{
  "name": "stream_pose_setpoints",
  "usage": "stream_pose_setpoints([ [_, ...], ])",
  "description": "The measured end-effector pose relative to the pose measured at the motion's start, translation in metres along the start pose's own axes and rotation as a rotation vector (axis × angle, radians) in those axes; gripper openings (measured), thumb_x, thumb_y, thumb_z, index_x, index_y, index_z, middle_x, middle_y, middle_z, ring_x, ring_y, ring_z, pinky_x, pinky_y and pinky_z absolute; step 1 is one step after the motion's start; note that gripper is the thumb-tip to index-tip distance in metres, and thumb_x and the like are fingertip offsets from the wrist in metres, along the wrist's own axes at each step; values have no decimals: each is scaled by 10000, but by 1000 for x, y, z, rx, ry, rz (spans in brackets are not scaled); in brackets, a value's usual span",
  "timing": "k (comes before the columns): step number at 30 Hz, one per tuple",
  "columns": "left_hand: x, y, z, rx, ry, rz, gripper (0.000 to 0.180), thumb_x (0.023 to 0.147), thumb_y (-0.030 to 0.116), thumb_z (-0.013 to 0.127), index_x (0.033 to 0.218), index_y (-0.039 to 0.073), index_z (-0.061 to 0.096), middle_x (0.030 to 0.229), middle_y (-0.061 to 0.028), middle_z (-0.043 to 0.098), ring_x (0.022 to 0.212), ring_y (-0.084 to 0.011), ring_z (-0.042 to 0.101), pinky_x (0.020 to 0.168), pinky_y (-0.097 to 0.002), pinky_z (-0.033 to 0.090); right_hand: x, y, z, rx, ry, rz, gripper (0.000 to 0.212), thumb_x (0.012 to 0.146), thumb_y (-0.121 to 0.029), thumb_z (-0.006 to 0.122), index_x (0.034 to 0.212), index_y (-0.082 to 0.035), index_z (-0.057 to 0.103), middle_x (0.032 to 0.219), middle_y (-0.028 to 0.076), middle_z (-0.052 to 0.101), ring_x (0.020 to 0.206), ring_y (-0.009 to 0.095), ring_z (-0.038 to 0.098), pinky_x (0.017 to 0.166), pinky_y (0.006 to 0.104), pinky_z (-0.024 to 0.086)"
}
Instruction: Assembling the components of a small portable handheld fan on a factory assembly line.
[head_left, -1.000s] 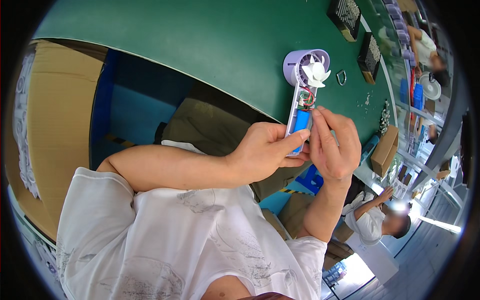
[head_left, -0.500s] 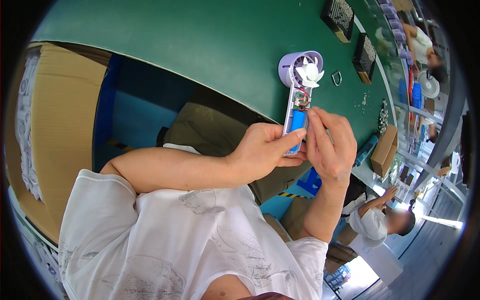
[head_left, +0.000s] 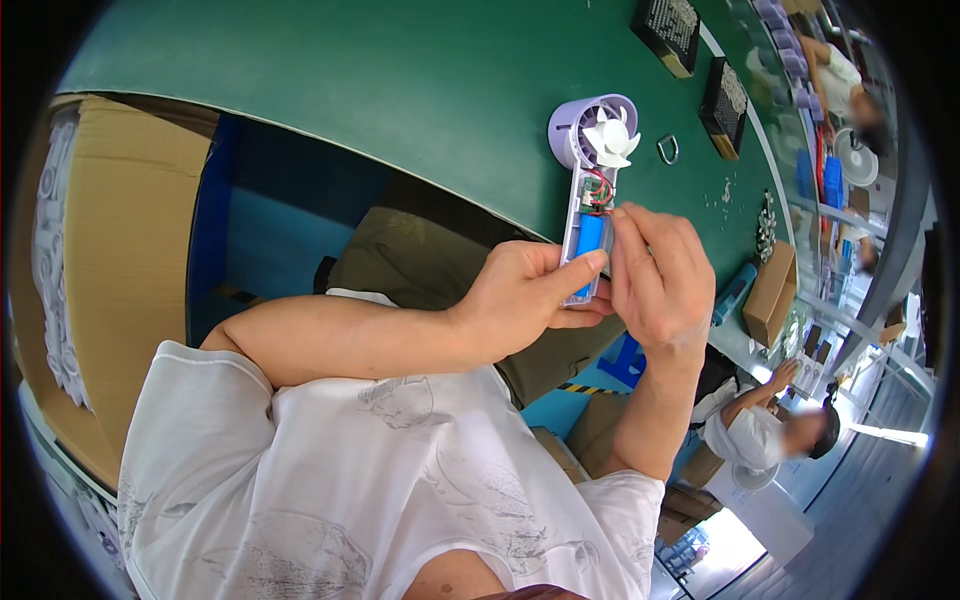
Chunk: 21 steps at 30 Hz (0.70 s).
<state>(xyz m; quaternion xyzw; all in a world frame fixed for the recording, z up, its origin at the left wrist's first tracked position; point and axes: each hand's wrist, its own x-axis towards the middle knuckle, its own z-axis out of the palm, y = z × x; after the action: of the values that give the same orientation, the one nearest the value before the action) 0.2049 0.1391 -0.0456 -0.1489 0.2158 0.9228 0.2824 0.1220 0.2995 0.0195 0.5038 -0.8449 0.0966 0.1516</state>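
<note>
A purple handheld fan (head_left: 563, 140) with an uncovered handle is held over the table's near edge. White blades (head_left: 610, 140) sit in its round head. In the handle lie a small green circuit board (head_left: 589, 197), red wires (head_left: 604, 182) and a blue cylindrical battery (head_left: 589, 238). My left hand (head_left: 515, 300) grips the handle's lower end, thumb across the battery and fingers underneath. My right hand (head_left: 662, 275) is closed in a pinch at the handle's right side, beside the wires at the battery's upper end. Whatever is between its fingertips is too small to make out.
On the green table (head_left: 400, 100) are a metal ring (head_left: 668, 150), two black trays of small parts (head_left: 668, 35) and scattered bits (head_left: 727, 190). A teal tool (head_left: 735, 290) lies by a cardboard box (head_left: 770, 295). A large carton (head_left: 130, 280) stands left. Other people work at right.
The fan and both hands have shifted very slightly left and up in the picture. My left hand keeps its grip, and my right hand stays pinched beside the wires.
</note>
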Motion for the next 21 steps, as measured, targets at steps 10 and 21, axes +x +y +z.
stream_pose_setpoints([
  [10,0,-1,1,-18,10,-27,360,1103,264,621,1169,-82,692,1098,-164,746,1008,-233,766,925,-359,659,10,4,-6,115,62,141,297,711,81,840,976,6,727,929,101,698,734,266,674,587,368,543],
  [21,1,-1,0,-25,6,-13,351,1107,246,609,1166,-92,689,1103,-157,741,1006,-231,765,925,-353,659,18,3,-6,78,4,106,284,694,92,828,920,-15,692,852,83,635,712,264,641,556,375,517],
])
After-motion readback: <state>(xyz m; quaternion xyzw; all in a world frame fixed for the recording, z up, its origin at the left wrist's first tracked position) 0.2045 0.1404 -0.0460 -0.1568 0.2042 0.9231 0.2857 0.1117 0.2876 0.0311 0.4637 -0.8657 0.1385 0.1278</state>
